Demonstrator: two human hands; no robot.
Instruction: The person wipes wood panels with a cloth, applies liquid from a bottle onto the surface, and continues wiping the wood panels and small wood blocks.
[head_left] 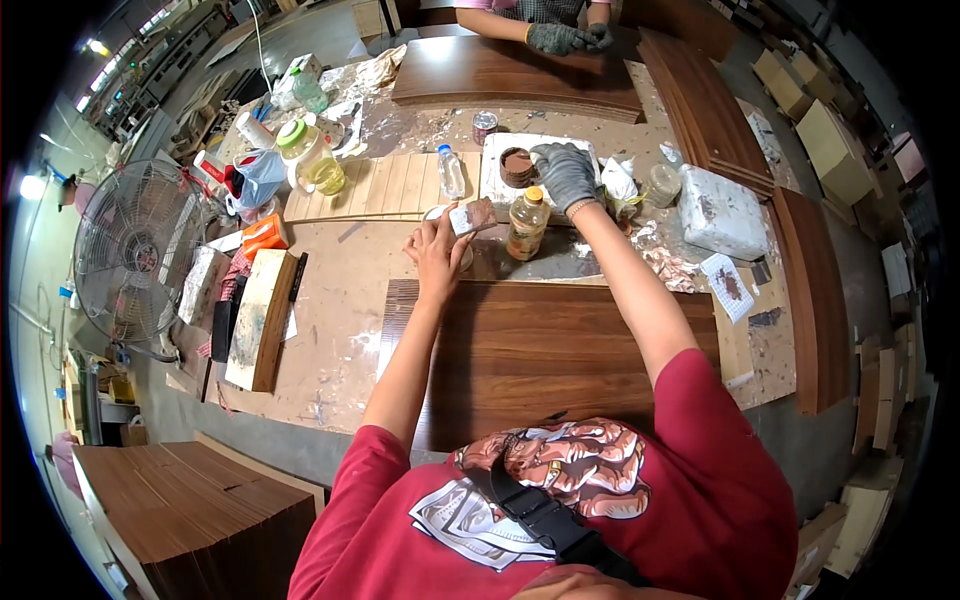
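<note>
My bare left hand point(437, 252) is closed on a small flat piece point(475, 216), pale at one end and smeared brown at the other. A pale round container, mostly hidden, shows beside its fingers. My right hand point(567, 178), in a grey glove, reaches over a white foam block point(497, 188). Its fingers are curled, and what they hold, if anything, is hidden. Just left of the glove, an open tin of brown paste point(517, 167) stands on the block. Between my hands is a yellow-capped bottle point(527, 228) of amber liquid. A dark wood-grain panel point(560, 350) lies in front of me.
A clear blue-capped bottle point(451, 175) and green-lidded jug point(310, 160) stand to the left, before a large fan point(138, 250). Another white block point(722, 212) sits at right. Across the table, a gloved co-worker point(560, 38) stands behind stacked panels point(500, 70).
</note>
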